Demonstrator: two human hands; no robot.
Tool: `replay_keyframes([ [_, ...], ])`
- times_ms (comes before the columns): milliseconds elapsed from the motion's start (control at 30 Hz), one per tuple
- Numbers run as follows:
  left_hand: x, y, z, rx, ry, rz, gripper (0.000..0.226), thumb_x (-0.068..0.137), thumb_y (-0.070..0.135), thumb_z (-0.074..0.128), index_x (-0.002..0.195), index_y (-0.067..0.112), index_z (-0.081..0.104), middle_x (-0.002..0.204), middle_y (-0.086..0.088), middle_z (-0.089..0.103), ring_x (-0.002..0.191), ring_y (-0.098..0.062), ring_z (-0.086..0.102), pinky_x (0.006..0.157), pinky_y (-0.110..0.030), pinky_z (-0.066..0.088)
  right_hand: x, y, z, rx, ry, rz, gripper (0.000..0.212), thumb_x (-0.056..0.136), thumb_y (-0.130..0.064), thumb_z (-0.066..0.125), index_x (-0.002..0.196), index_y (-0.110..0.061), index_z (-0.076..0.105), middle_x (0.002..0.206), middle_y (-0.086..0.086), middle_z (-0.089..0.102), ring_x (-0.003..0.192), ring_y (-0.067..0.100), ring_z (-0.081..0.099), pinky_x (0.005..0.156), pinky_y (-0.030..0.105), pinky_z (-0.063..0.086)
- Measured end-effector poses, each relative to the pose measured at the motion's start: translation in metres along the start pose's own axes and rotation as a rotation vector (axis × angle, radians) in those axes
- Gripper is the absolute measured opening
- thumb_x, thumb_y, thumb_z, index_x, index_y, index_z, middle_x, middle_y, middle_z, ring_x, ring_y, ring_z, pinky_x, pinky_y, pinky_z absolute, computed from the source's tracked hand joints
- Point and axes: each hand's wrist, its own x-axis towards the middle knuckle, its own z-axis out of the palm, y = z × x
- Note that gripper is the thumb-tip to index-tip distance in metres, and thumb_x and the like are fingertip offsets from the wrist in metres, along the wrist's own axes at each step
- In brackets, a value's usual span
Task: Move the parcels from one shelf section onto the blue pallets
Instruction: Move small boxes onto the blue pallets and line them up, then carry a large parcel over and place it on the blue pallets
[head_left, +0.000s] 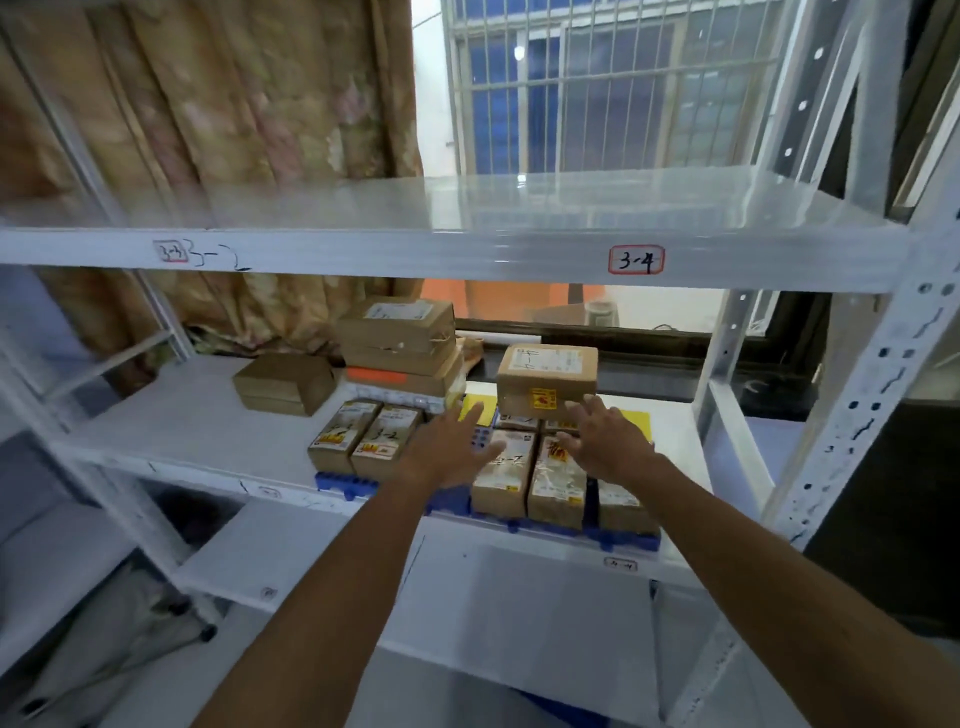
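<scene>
On the middle shelf lies a blue pallet (447, 500) carrying several brown cardboard parcels. A larger brown parcel (546, 378) with a white label sits on top of the rear ones. My left hand (448, 448) is stretched out with fingers apart, just left of and below that parcel. My right hand (608, 435) is spread open too, its fingertips close to the parcel's lower right front; contact cannot be told. Two small parcels (363, 435) marked "3-2" stand at the pallet's left end. A stack of flat parcels (401, 343) rises behind them.
A lone brown box (284, 383) rests on the white shelf board (171, 421) to the left. The upper shelf (467, 254), tagged "3-4", carries nothing visible. White uprights (862, 395) frame the right side. Curtain and barred window stand behind. A lower shelf board (519, 603) juts out beneath my arms.
</scene>
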Motion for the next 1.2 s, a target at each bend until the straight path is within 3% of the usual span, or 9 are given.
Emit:
replay_keyframes([
  [100, -0.027, -0.035, -0.016, -0.012, 0.067, -0.051, 0.081, 0.090, 0.075, 0.033, 0.152, 0.023, 0.027, 0.155, -0.004, 0.033, 0.138, -0.030, 0.039, 0.107, -0.045, 0.040, 0.013, -0.038, 0.002, -0.020, -0.020, -0.074, 0.058, 0.098, -0.049, 0.043, 0.146, -0.017, 0.036, 0.147, 0.013, 0.036, 0.128, 0.037, 0.043, 0.101, 0.047, 0.041],
  [267, -0.075, -0.099, -0.040, -0.036, 0.083, -0.254, 0.081, 0.092, 0.065, 0.047, 0.156, 0.022, 0.021, 0.161, -0.008, 0.023, 0.145, -0.032, 0.029, 0.116, -0.046, 0.027, 0.031, -0.120, 0.009, -0.061, -0.061, -0.217, 0.058, 0.100, -0.047, 0.041, 0.149, -0.017, 0.031, 0.148, 0.015, 0.035, 0.130, 0.039, 0.041, 0.100, 0.046, 0.041],
  [400, -0.118, -0.161, -0.058, 0.054, 0.025, -0.303, 0.084, 0.093, 0.070, 0.036, 0.158, 0.026, 0.008, 0.165, -0.005, 0.012, 0.148, -0.031, 0.022, 0.117, -0.047, 0.025, 0.041, -0.193, 0.023, -0.036, -0.068, -0.284, 0.056, 0.099, -0.046, 0.041, 0.149, -0.020, 0.032, 0.147, 0.012, 0.038, 0.126, 0.037, 0.046, 0.095, 0.046, 0.046],
  [633, -0.196, -0.307, -0.084, 0.058, 0.064, -0.386, 0.089, 0.089, 0.077, 0.035, 0.158, 0.029, 0.007, 0.165, -0.007, 0.011, 0.149, -0.030, 0.020, 0.118, -0.048, 0.021, 0.045, -0.337, 0.052, -0.078, -0.016, -0.360, 0.049, 0.098, -0.041, 0.047, 0.143, -0.021, 0.041, 0.147, 0.012, 0.040, 0.130, 0.035, 0.046, 0.102, 0.049, 0.043],
  [800, -0.238, -0.394, -0.087, 0.022, 0.076, -0.428, 0.090, 0.088, 0.076, 0.038, 0.158, 0.032, 0.004, 0.164, -0.008, 0.015, 0.149, -0.030, 0.023, 0.118, -0.048, 0.023, 0.046, -0.422, 0.074, -0.104, 0.000, -0.387, 0.057, 0.100, -0.048, 0.036, 0.147, -0.015, 0.034, 0.149, 0.013, 0.035, 0.129, 0.036, 0.045, 0.102, 0.050, 0.043],
  [1000, -0.264, -0.459, -0.082, -0.079, 0.070, -0.448, 0.093, 0.085, 0.075, 0.046, 0.157, 0.026, 0.014, 0.161, -0.008, 0.026, 0.143, -0.033, 0.034, 0.114, -0.049, 0.033, 0.054, -0.484, 0.100, -0.143, -0.008, -0.390, 0.055, 0.102, -0.045, 0.036, 0.148, -0.016, 0.033, 0.154, 0.014, 0.032, 0.129, 0.034, 0.045, 0.100, 0.045, 0.043],
  [1133, -0.255, -0.488, -0.075, -0.142, 0.055, -0.450, 0.104, 0.074, 0.085, 0.038, 0.156, 0.026, 0.015, 0.160, -0.007, 0.030, 0.141, -0.032, 0.038, 0.112, -0.050, 0.036, 0.081, -0.506, 0.117, -0.141, -0.066, -0.397, 0.058, 0.101, -0.048, 0.036, 0.149, -0.016, 0.031, 0.154, 0.014, 0.032, 0.132, 0.035, 0.043, 0.103, 0.046, 0.043],
  [1200, -0.244, -0.500, -0.069, -0.138, 0.027, -0.443, 0.098, 0.080, 0.081, 0.042, 0.156, 0.026, 0.014, 0.158, -0.008, 0.033, 0.139, -0.033, 0.040, 0.112, -0.049, 0.036, 0.100, -0.512, 0.124, -0.136, -0.088, -0.389, 0.063, 0.098, -0.052, 0.039, 0.150, -0.017, 0.030, 0.155, 0.014, 0.032, 0.134, 0.034, 0.040, 0.105, 0.047, 0.042],
])
